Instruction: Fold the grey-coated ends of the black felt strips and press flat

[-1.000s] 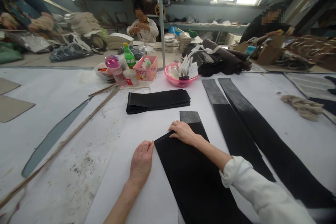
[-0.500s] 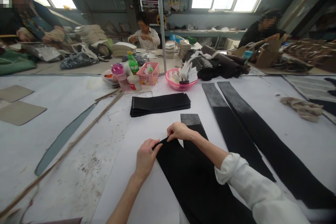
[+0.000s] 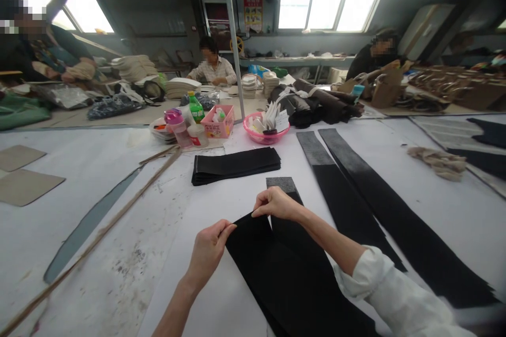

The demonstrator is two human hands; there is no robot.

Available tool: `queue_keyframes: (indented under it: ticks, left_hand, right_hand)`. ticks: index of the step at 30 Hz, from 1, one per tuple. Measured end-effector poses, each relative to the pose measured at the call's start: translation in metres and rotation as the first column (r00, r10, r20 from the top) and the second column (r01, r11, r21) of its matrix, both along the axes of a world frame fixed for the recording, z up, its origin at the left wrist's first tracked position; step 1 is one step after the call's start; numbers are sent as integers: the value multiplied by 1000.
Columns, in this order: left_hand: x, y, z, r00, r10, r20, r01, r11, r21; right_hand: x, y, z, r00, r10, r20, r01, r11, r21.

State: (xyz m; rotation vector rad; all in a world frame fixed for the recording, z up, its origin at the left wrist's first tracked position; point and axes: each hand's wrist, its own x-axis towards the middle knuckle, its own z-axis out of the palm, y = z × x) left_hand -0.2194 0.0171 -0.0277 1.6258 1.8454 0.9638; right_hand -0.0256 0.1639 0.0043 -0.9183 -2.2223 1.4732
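Pinched at its far end, a wide black fabric strip point(image 3: 284, 268) runs from my hands down toward the near table edge. My left hand point(image 3: 207, 253) grips its left corner between thumb and fingers. With a similar pinch, my right hand point(image 3: 274, 202) holds the same end a little farther right. Partly beneath my right forearm lies another black strip with a grey end point(image 3: 280, 184). A folded stack of black fabric point(image 3: 237, 163) rests just beyond my hands. Two long black strips with grey ends point(image 3: 348, 195) point(image 3: 411, 231) stretch across the right side.
Behind the stack stand a pink basket point(image 3: 266, 136), a pink box point(image 3: 219, 122), a green bottle point(image 3: 195, 108) and a purple-lidded cup point(image 3: 177, 129). A crumpled beige cloth point(image 3: 437, 162) lies at right, grey-beige pieces point(image 3: 29, 187) at left. Several people sit across the table.
My hands have moved slightly apart, and the end of the strip between them is drawn straighter. The camera view has shifted a little; the centre person's hands have lowered.
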Motion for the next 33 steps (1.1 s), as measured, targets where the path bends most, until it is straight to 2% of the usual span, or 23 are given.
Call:
queue_keyframes:
  ticks: [3, 5, 9, 12, 16, 18, 21, 26, 30, 33]
  left_hand:
    - [0, -6, 5, 996, -52, 75, 56, 997, -56]
    - [-2, -10, 10, 991, -76, 110, 83, 994, -66]
    - [-7, -16, 19, 978, -142, 150, 154, 986, -69]
    - [-8, -16, 27, 976, -196, 92, 205, 974, -97]
    - [0, -9, 37, 983, -168, -68, 163, 984, -76]
    - [5, -4, 39, 984, -152, -93, 148, 988, -47]
    - [3, -1, 35, 994, -103, -45, 102, 995, -16]
    - [-24, -8, 15, 992, 67, 109, -63, 997, -41]
    - [-41, -15, 0, 957, 147, 248, -128, 988, -91]
    - [-47, -17, -7, 911, 158, 381, -108, 983, -148]
  right_hand:
    - [3, -6, 4, 997, -76, -22, 76, 997, 21]
    - [4, -9, 5, 992, -113, -50, 112, 994, -11]
    - [8, -15, 7, 988, -92, -127, 79, 991, -104]
    - [8, -18, 9, 985, -70, -159, 52, 992, -118]
    - [1, -22, 8, 977, -110, -183, 90, 989, -115]
    - [-2, -25, 3, 969, -135, -207, 110, 986, -129]
    - [8, -32, -10, 975, -150, -164, 136, 986, -96]
    - [54, -63, -36, 979, -112, 168, 110, 994, 20]
    - [84, -99, -46, 950, -249, 187, 220, 961, 166]
    - [94, -121, -49, 906, -364, 217, 315, 921, 230]
